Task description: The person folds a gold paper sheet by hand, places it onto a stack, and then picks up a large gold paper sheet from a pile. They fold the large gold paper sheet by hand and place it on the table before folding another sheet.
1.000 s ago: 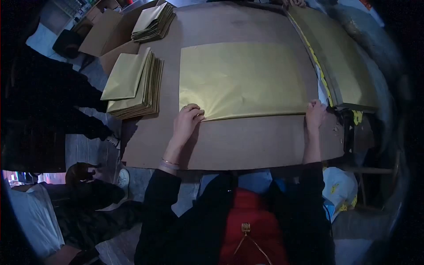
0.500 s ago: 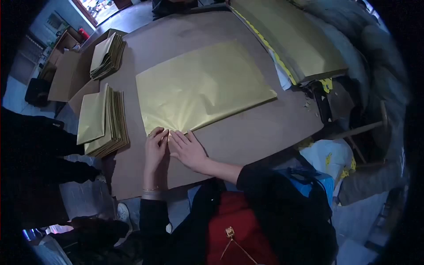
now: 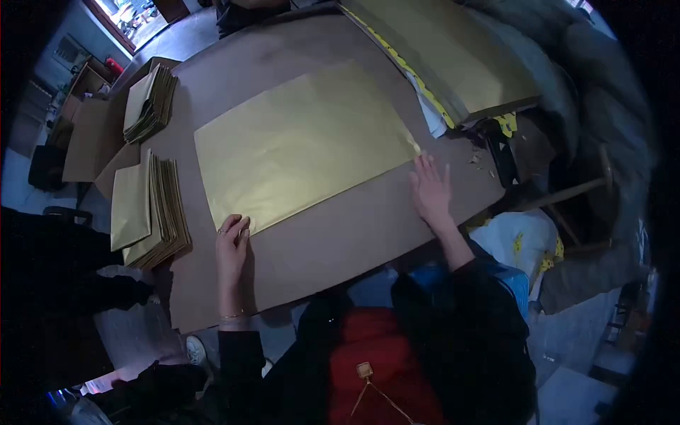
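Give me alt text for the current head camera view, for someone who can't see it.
A person's left hand and right hand are at the two near corners of a gold sheet spread on a brown tabletop. At the left are a nearer gold bundle and a farther gold bundle; a thick gold stack lies at the far right.

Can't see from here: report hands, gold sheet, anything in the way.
Left hand curled at near-left corner of gold sheet. Right hand extended at near-right corner. Sheet spread out, no objects on it. Nearer folded stack apart, left.
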The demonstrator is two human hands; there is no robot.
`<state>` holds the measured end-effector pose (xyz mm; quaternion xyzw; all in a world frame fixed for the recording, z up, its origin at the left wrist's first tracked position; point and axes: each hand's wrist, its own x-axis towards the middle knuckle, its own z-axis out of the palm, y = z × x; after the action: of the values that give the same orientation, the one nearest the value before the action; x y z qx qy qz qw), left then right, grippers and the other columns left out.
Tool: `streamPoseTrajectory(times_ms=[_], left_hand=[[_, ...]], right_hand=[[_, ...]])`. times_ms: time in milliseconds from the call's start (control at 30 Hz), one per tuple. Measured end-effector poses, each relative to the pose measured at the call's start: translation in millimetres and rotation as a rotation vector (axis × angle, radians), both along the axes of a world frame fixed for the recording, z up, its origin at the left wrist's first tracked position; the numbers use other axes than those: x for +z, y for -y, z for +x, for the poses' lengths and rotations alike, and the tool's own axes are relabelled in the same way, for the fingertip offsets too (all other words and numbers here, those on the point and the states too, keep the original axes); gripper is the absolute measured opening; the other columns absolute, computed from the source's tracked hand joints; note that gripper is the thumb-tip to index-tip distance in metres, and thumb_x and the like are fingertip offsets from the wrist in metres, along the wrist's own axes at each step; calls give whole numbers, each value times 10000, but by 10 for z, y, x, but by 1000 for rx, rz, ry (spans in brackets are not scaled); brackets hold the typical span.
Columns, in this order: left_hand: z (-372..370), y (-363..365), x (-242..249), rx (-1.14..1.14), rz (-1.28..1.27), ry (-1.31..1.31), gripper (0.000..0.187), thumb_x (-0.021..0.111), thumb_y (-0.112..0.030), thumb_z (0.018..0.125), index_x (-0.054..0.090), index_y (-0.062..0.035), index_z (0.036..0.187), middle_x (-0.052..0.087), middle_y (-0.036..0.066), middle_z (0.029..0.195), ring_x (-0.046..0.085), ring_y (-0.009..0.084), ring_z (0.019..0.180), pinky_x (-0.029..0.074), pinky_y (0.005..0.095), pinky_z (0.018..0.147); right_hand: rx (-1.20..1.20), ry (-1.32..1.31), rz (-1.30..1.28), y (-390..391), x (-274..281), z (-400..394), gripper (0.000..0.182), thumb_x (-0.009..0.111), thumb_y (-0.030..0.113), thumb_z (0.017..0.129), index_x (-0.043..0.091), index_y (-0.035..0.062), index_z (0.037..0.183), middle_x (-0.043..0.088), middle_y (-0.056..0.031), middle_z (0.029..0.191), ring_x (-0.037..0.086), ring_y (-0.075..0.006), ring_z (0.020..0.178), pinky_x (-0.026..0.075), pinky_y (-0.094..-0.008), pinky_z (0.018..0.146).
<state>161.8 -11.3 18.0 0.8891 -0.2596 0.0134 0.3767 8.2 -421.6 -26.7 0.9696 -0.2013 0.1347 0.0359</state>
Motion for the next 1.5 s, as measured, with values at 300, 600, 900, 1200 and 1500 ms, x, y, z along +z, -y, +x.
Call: streamPoseTrajectory(times_ms=[300, 600, 900, 1200, 1500], left_hand=[[24, -87, -171, 59, -84, -53, 263, 612, -16, 811, 617, -14, 1074, 572, 119, 1165, 568, 254, 1044, 462, 318, 890], [-19, -513, -53, 323, -192, -127, 354, 638, 65, 758, 577, 17, 1103, 538, 142, 1185, 588, 225, 1025, 490, 284, 879], [-414, 402, -8, 64, 61, 218, 320, 529, -134, 863, 534, -22, 1163, 507, 164, 1230, 476, 356, 1144, 407, 420, 964], [-520, 855, -87, -102, 355, 136, 654, 559, -502, 804, 453, -78, 1290, 453, 205, 1254, 427, 368, 1178, 405, 433, 946], [-617, 1068, -8, -55, 532, 223, 650, 564, -558, 775, 478, -160, 1282, 469, 239, 1190, 416, 410, 1139, 363, 503, 932]], right_hand=[[-133, -6, 47, 184, -12, 13, 466, 321, 335, 974, 371, 99, 1374, 289, -210, 1439, 281, -335, 1334, 159, -505, 1099], [-160, -170, 39, 265, 56, 17, 479, 284, 364, 990, 333, 117, 1398, 241, -228, 1457, 230, -364, 1351, 150, -490, 1109], [-144, -35, 125, 263, 140, 87, 434, 306, 320, 985, 455, 39, 1280, 366, -251, 1350, 365, -380, 1250, 284, -492, 1035], [-328, -15, 643, 781, 249, 508, 498, 516, 436, 893, 604, -43, 996, 578, -237, 1091, 564, -397, 939, 438, -440, 791], [-252, 89, 1237, 1366, -275, 699, 472, 640, 395, 831, 626, -68, 924, 636, -111, 802, 612, -231, 757, 493, -396, 664]])
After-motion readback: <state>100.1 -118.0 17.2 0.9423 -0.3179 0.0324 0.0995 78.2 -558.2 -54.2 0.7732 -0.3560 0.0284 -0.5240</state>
